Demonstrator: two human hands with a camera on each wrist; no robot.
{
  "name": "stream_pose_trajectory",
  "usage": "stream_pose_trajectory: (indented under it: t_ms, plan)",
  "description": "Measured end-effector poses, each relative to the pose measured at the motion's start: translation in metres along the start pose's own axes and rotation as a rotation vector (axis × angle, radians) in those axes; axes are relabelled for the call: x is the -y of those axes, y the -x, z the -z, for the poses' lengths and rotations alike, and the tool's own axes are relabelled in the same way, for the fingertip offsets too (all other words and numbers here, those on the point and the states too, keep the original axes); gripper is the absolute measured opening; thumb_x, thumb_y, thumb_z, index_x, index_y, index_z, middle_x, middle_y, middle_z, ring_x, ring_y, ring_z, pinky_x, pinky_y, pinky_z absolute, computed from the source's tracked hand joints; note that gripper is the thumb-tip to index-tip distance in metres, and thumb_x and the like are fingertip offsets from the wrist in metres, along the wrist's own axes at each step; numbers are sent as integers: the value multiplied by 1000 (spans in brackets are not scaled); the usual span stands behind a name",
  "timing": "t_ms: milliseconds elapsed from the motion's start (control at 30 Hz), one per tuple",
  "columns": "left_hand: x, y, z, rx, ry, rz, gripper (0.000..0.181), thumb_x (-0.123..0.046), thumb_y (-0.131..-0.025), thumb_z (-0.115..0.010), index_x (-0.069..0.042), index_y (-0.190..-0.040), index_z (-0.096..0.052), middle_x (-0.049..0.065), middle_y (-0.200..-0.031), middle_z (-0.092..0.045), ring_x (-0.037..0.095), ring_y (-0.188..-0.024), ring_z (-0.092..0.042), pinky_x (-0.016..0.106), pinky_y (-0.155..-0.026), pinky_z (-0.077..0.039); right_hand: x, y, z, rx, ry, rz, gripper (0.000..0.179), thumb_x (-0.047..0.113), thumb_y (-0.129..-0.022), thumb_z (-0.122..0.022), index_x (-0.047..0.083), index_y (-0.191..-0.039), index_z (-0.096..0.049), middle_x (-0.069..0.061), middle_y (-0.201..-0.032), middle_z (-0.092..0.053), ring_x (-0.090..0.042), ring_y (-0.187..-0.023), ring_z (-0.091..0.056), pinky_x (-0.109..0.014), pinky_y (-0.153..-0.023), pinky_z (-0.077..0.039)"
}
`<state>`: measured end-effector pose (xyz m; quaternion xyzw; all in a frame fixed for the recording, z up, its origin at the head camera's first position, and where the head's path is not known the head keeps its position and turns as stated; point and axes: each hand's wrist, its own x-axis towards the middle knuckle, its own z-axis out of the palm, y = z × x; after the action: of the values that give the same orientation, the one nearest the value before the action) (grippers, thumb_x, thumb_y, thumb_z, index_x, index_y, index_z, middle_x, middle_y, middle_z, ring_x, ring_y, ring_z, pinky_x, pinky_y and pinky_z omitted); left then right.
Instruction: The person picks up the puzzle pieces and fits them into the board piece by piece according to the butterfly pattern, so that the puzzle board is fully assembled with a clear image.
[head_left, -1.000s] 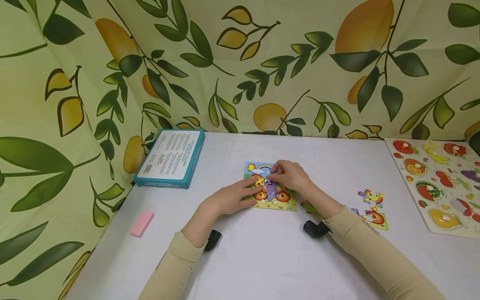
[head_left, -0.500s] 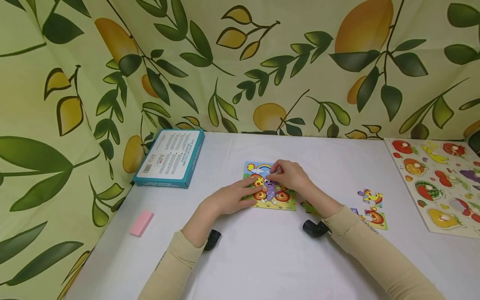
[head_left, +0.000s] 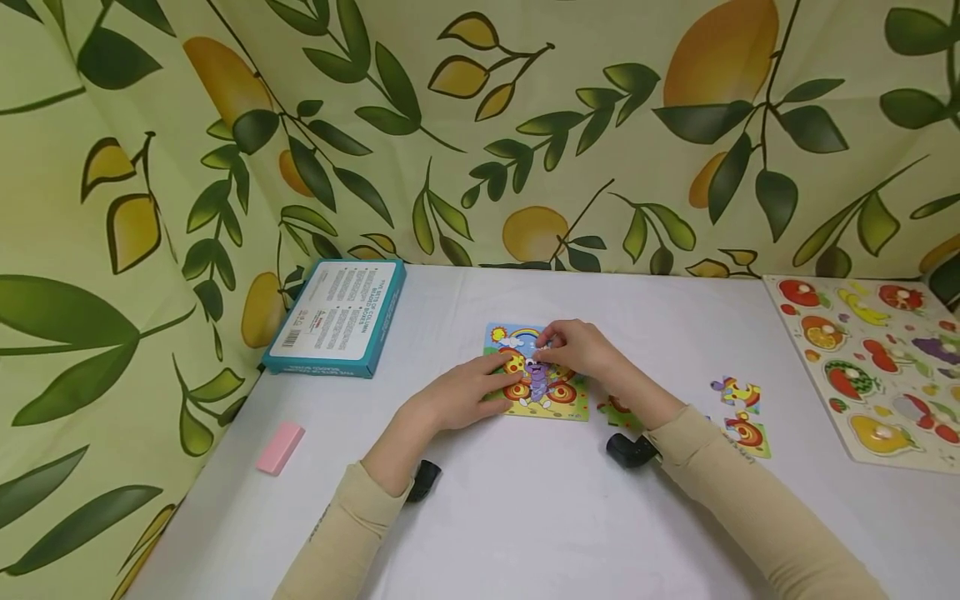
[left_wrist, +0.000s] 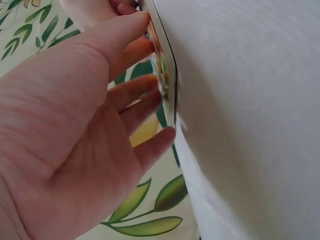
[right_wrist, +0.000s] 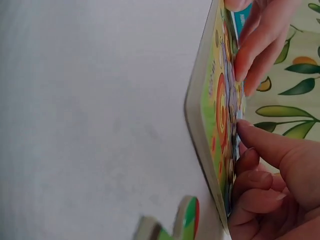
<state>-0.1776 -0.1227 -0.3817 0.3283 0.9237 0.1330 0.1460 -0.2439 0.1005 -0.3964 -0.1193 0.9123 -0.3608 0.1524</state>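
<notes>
A square jigsaw puzzle board (head_left: 551, 410) with a purple butterfly, sun and rainbow lies flat on the white table. My left hand (head_left: 457, 396) rests over its left side with fingers spread; in the left wrist view that hand's fingertips meet the board's face and edge. At the upper right of the board is my right hand (head_left: 581, 348), thumb and curled fingers pinching a puzzle piece that they mostly hide. In the right wrist view the right thumb (right_wrist: 265, 142) touches the picture surface. Loose puzzle pieces (head_left: 742, 393) lie to the right, one partly under the right forearm.
A teal box (head_left: 337, 317) with white printed labels stands at the back left. Nearer is a pink block (head_left: 281, 447). A fruit peg board (head_left: 870, 367) lies at the far right. Patterned fabric (head_left: 480, 133) hangs behind and at the left.
The head view has shifted slightly. Both hands keep nearly the same place and pose on the puzzle board.
</notes>
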Motion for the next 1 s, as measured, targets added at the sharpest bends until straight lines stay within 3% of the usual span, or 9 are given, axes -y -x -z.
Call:
stream_pose_trajectory:
  t_ms: [100, 300, 500, 633, 767, 1000]
  plan:
    - [-2, -5, -1, -5, 12, -16, 49, -30, -100, -57, -12, -144, -49, 5, -157, -30, 21, -144, -28, 37, -114, -28, -3, -1, 2, 24, -7, 3, 25, 27, -89, -73, 9, -105, -67, -3, -74, -51, -19, -68, -48, -28, -60, -37]
    - [-8, -16, 2, 3, 81, -11, 43, -25, -98, -58, -11, -138, -48, 1, -135, -53, 15, -123, -50, 34, -104, -41, -7, 1, 7, 92, -17, 42, 28, 21, -89, -73, 8, -112, -66, -3, -76, -54, -18, -69, -50, -28, -63, -40]
    - [-13, -18, 5, 11, -54, -15, 50, -30, -101, -54, -14, -147, -45, 6, -149, -41, 20, -134, -41, 38, -108, -38, -10, 3, 7, 95, -14, 80, 27, 20, -90, -72, 10, -114, -66, -2, -75, -55, -18, -68, -49, -28, -62, -39]
    - [-15, -20, 5, -8, -112, -45, 47, -30, -101, -53, -13, -145, -48, 8, -146, -43, 22, -133, -42, 38, -107, -38, -14, 11, 9, 54, 1, 138, 25, 23, -92, -69, 11, -113, -67, -2, -76, -56, -18, -69, -49, -29, -63, -39]
    - [-17, -22, 4, -14, -120, -63, 47, -28, -101, -54, -10, -144, -49, 7, -148, -44, 22, -137, -38, 37, -111, -33, -26, 32, 23, -4, 1, 160, 24, 25, -95, -64, 12, -115, -67, -3, -89, -60, -19, -77, -52, -31, -65, -43]
    - [-19, -21, 2, -4, -87, -32, 48, -27, -101, -53, -11, -146, -47, 4, -152, -40, 20, -141, -32, 35, -114, -29, -78, 95, 75, -165, 40, 56, 31, 31, -99, -59, 10, -120, -65, -13, -114, -63, -27, -98, -55, -31, -69, -47]
